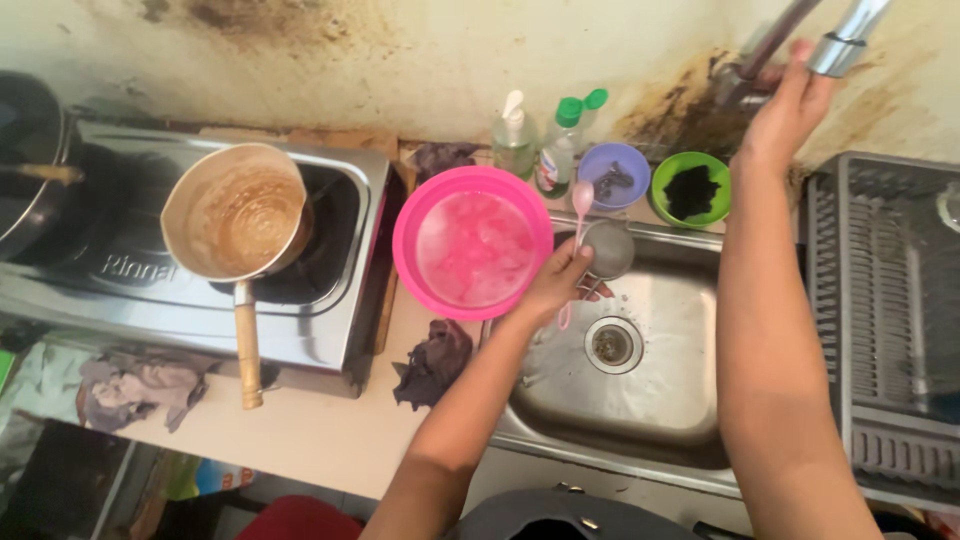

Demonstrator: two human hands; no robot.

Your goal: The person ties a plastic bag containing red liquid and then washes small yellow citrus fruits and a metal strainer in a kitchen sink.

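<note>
the left hand [562, 275] is clamped on the rim of a pink plastic basin [471, 243] and a pink spoon [579, 215], held over the left edge of the steel sink [655, 400], beside a small strainer [608, 250]. the basin looks light, stiff and wet-slippery, best gripped at its rim. the right hand [790, 105] is closed around the tap [840, 40]. behind stand a clear pump bottle [514, 140] and a green-capped bottle [558, 150] with a coloured label.

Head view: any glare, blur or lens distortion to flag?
Head view: wide-lens bowing at the edges; soft glare on the sink steel and stove top; right hand at the tap slightly motion-blurred; left hand and pink basin fairly sharp.
</note>
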